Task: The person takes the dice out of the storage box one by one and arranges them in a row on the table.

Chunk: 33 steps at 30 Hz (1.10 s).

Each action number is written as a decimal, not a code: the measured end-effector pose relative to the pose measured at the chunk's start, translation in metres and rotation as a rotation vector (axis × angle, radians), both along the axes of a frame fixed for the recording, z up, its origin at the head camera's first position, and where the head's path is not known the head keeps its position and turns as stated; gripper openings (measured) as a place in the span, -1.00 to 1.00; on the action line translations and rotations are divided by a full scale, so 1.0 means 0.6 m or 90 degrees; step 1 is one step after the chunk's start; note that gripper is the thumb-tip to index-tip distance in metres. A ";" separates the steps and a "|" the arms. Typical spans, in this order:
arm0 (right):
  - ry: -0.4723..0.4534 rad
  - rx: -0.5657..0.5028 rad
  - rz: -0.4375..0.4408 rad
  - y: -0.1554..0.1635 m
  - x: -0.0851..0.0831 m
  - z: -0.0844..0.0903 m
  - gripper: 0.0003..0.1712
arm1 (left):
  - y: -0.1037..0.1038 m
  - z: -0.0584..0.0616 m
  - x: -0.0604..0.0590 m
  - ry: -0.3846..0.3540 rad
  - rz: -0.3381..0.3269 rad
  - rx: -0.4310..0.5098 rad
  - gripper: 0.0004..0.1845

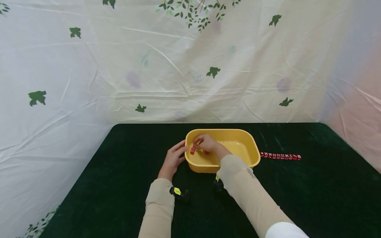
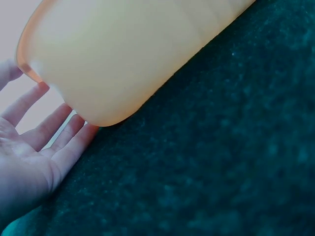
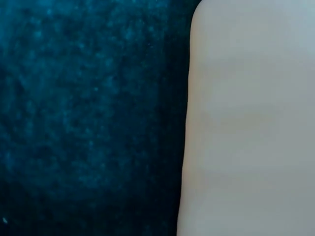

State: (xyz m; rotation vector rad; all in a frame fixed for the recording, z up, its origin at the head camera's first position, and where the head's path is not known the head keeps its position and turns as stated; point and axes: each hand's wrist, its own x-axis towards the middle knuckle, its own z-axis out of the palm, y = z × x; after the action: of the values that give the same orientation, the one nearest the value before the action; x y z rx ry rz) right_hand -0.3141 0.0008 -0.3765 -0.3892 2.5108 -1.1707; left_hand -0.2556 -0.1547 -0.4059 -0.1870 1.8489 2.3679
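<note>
A yellow plastic basin [image 1: 238,148] stands on the dark green cloth. My left hand [image 1: 175,155] touches its left end from outside, the fingers nearly straight; in the left wrist view the fingertips of that hand [image 2: 34,142] rest against the basin wall [image 2: 123,59]. Inside the basin, my right hand [image 1: 207,144] reaches down with curled fingers and pinches a red die at the top of a short row of red dice [image 1: 192,150] with white dots. Another bit of red dice [image 1: 206,152] shows below that hand. Only the basin's outer wall [image 3: 251,123] and cloth appear in the right wrist view.
A long row of red dice [image 1: 281,156] lies on the green tabletop [image 1: 297,191], just right of the basin. White sheeting with green leaf prints [image 1: 166,79] hangs behind and beside the table. Both wrists carry small black devices.
</note>
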 end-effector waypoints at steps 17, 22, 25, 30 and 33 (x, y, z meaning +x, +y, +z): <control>-0.007 0.050 0.016 -0.003 -0.001 -0.009 -0.86 | -0.002 -0.006 -0.003 0.006 0.001 0.009 -0.57; -0.014 0.044 0.018 -0.001 0.001 -0.004 -0.85 | -0.002 -0.007 -0.004 0.007 0.009 0.011 -0.59; -0.010 0.039 0.020 0.002 0.002 0.002 -0.85 | -0.001 -0.007 -0.003 0.006 0.012 0.009 -0.59; 0.006 0.016 0.031 0.009 0.003 0.012 -0.81 | -0.001 -0.006 -0.002 0.011 0.011 0.007 -0.59; 0.016 0.006 0.032 0.016 0.001 0.019 -0.81 | -0.002 -0.006 -0.002 0.006 0.013 0.003 -0.60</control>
State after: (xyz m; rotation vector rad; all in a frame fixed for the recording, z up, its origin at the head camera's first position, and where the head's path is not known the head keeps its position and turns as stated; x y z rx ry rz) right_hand -0.3138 0.0103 -0.3649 -0.4647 2.5123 -1.1419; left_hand -0.2569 -0.1557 -0.4094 -0.1950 1.8539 2.3907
